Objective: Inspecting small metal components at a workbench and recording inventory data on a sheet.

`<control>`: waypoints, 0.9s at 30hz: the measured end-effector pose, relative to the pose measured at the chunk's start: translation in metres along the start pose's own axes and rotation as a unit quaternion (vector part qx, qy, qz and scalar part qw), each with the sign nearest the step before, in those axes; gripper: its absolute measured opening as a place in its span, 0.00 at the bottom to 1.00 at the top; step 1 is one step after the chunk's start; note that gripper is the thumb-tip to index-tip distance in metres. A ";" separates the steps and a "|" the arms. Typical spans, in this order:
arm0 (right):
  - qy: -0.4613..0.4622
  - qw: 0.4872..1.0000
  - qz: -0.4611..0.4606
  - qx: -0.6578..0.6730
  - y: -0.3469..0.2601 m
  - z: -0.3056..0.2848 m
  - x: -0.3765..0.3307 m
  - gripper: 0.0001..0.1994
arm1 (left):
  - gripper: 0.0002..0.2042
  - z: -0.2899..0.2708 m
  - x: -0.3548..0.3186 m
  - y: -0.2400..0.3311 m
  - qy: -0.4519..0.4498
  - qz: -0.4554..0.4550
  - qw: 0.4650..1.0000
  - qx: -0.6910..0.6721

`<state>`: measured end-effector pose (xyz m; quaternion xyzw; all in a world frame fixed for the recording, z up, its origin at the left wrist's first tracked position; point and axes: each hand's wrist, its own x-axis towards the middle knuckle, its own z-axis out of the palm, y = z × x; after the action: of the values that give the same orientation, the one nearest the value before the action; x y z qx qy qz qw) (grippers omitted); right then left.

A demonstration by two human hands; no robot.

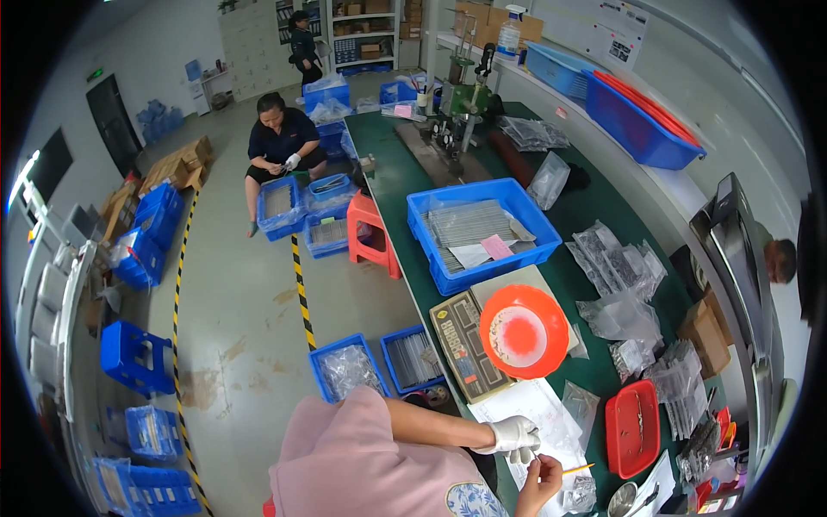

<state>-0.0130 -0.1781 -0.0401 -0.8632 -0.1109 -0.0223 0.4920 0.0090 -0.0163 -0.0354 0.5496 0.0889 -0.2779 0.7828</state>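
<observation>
My left hand [514, 437], in a white glove, is above the papers [525, 403] on the green table, its fingers curled together. Just below it my bare right hand [540, 484] is closed, with fingertips pinched close to the gloved fingers. Whatever lies between the fingers is too small to make out. A yellow pencil [579, 469] sticks out beside my right fingers; I cannot tell whether it is held or lies on the paper. Beyond my hands an orange-red bowl [558, 332] with small pale pieces sits on a counting scale [465, 345].
A red tray [650, 388] with small parts lies to the right, near plastic bags [624, 319]. A blue crate [482, 276] of metal strips and a green machine [465, 103] stand farther along the table [405, 207]. A seated co-worker [284, 142] handles parts; another person [303, 47] stands behind.
</observation>
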 end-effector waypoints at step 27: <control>-0.049 0.964 0.202 0.164 -0.024 -0.008 0.005 0.05 | 0.08 -0.001 -0.019 0.030 -0.056 -0.025 0.998 0.032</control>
<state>-0.0131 -0.1727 -0.0147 -0.7755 0.0393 0.1379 0.6149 0.0094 -0.0021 -0.0033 0.5558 0.0495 -0.3307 0.7611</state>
